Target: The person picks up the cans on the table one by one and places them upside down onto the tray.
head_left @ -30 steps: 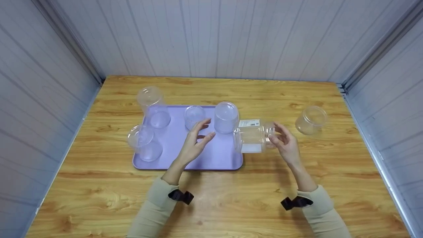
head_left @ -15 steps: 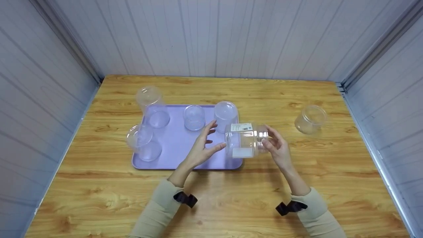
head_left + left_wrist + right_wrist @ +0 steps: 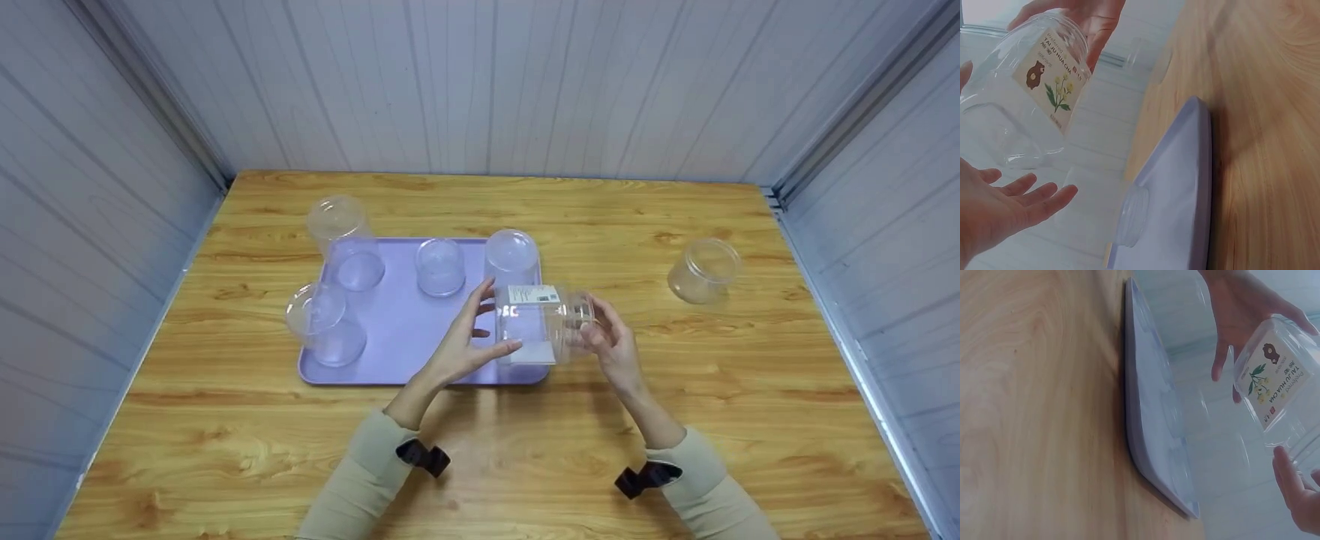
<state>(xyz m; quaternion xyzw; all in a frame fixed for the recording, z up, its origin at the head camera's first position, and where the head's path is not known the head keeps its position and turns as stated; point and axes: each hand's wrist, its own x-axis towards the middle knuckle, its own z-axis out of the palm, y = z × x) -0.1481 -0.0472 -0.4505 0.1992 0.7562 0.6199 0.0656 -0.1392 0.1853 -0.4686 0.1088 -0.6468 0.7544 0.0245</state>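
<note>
A clear plastic jar (image 3: 529,322) with paper labels lies sideways in the air over the right end of the lilac tray (image 3: 405,360). My right hand (image 3: 615,352) grips its rim end between thumb and fingers. At its base end my left hand (image 3: 461,345) is spread, thumb and fingers apart around the bottom. The left wrist view shows the left fingers (image 3: 1027,197) fairly straight below the jar. A label (image 3: 1272,377) with a bear and yellow flowers faces the right wrist camera.
On the tray stand several clear jars, two at the left (image 3: 337,341) (image 3: 356,266), a shorter one (image 3: 440,268) in the middle and another (image 3: 511,251) at the back right. A further clear jar (image 3: 703,271) stands on the wooden table (image 3: 750,390) at the right. Panel walls surround it.
My right hand has carried the jar leftward, from beside the tray to over its right end. My left hand has shifted a little right, meeting the jar's base end.
</note>
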